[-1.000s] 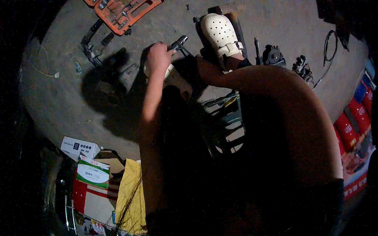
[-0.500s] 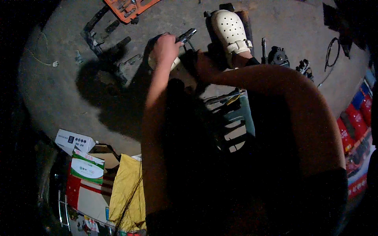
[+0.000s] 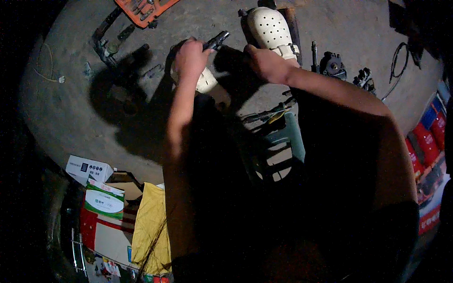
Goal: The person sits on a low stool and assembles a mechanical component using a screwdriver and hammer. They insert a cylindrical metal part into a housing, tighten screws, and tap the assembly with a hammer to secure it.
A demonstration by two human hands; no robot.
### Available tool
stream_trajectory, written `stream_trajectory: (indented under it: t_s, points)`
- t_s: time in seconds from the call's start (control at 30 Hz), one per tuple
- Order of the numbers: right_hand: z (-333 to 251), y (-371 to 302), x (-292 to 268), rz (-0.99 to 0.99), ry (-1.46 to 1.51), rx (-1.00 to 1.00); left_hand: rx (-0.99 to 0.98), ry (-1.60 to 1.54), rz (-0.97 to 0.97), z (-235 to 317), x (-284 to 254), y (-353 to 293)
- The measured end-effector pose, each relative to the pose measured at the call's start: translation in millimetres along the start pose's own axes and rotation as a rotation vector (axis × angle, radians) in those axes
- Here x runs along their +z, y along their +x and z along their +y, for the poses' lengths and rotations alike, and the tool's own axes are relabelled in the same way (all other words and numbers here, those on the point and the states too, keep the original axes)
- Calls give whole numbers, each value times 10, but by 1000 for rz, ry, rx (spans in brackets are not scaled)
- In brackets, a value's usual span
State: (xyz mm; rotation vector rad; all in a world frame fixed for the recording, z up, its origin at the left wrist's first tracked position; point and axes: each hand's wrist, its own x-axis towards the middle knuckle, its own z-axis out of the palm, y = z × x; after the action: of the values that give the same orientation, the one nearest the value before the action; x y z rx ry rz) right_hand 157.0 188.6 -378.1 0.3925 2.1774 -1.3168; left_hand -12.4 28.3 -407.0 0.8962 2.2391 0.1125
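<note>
My left hand is closed around a dark, roughly cylindrical metal part with a shiny end, which juts out to the right of the fist. It is above my left clog, a white one mostly hidden under the hand and arm. My right hand is beside the strap of the other white clog, apart from the metal part. Its fingers look curled, and their undersides lie in shadow, so whatever they may hold cannot be made out.
An orange tool case lies open at the far left, near a dark bent metal arm. Right of my foot are an upright rod, a dark round mechanical part and a black cable. Cartons and yellow cloth lie lower left.
My right hand has moved right, away from the metal part, out of the shadow and next to the clog strap. My left hand and the metal part have shifted slightly left.
</note>
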Motion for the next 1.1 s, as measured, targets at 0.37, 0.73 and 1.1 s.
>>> stream_trajectory:
  t_s: [0.37, 0.73, 1.1]
  points:
    - [60, 77, 40, -39, -149, -11, -6, 10, -17, 7, -16, 24]
    - [164, 43, -7, 159, -43, 114, -15, -8, -7, 12, -19, 2]
    - [5, 33, -21, -9, -86, 40, -16, 14, -4, -1, 11, -5]
